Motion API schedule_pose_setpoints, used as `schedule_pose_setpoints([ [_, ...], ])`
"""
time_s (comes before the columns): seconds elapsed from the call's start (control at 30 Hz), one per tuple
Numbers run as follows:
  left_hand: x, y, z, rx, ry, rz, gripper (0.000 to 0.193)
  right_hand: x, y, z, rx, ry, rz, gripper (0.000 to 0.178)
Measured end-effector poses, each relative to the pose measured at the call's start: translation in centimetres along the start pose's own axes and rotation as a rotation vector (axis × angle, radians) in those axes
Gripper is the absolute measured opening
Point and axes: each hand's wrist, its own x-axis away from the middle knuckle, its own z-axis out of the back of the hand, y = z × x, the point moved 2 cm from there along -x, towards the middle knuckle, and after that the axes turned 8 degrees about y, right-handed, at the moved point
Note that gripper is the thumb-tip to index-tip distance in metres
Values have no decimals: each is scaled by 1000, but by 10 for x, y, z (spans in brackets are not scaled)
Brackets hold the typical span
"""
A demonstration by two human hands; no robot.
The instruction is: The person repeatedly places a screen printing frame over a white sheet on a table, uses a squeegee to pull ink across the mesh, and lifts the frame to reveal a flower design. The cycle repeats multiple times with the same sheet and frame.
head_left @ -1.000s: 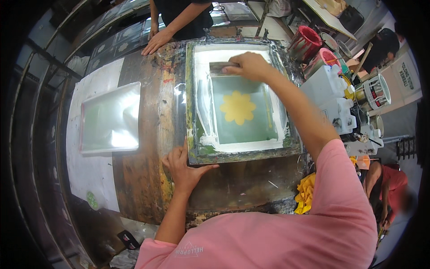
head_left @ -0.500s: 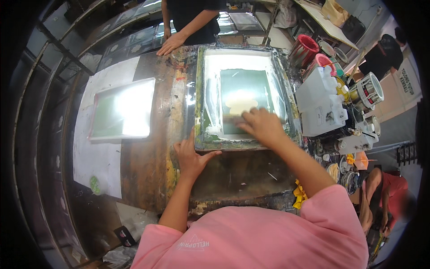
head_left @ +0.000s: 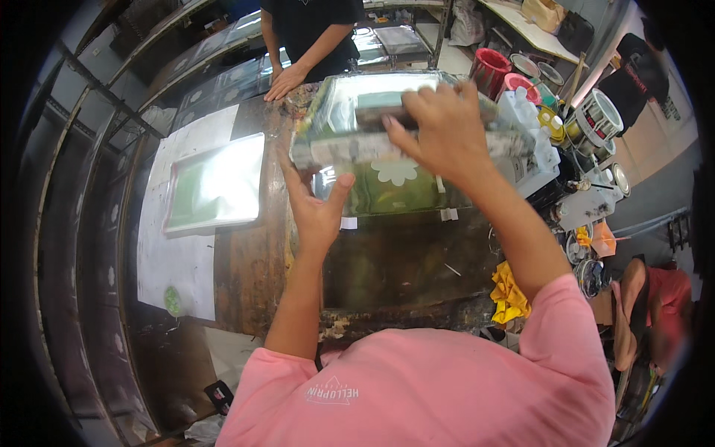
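A screen-printing frame (head_left: 339,151) tilts up over the table, its near edge raised and smeared by motion. My left hand (head_left: 316,216) grips its near left corner, thumb up along the front, with the other fingers partly hidden by the frame. Above the mesh, my right hand (head_left: 447,138) is closed around a dark squeegee (head_left: 376,117), mostly covered by the fingers. Beneath the raised frame lies a green sheet (head_left: 350,194) with a white flower shape (head_left: 395,173). Small white tabs (head_left: 448,214) show at the sheet's near edge.
Left on the table, a stack of glossy clear-and-green sheets (head_left: 216,182) rests on white paper (head_left: 160,268). Across the table a person's hand (head_left: 287,80) touches the tabletop. Red tubs (head_left: 491,71), white jugs (head_left: 536,160) and a yellow cloth (head_left: 509,293) stand or lie at the right.
The frame's near edge has come up off the table, uncovering the green sheet with its flower. My right hand has moved away from me with the squeegee; my left hand has risen with the corner.
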Motion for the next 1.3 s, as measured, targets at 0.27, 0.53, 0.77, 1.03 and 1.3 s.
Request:
schedule_pose_setpoints([
  [0.27, 60, -45, 17, -1360, -579, -19, 119, -82, 40, -7, -46, -39, -42, 50],
  [0.53, 6, -35, -15, -836, -302, -280, 72, -122, 47, -2, -54, -78, -86, 57],
  [0.77, -56, -54, 64, -826, -67, -29, 47, -117, 47, 0, -98, -49, -110, 55],
  [1.03, -142, -127, 227, -1208, -32, -95, 70, -109, 44, -6, -47, -25, -77, 53],
  [1.3, -128, -134, 253, -1635, -108, 21, 73, -97, 37, -1, -42, -101, -112, 51],
])
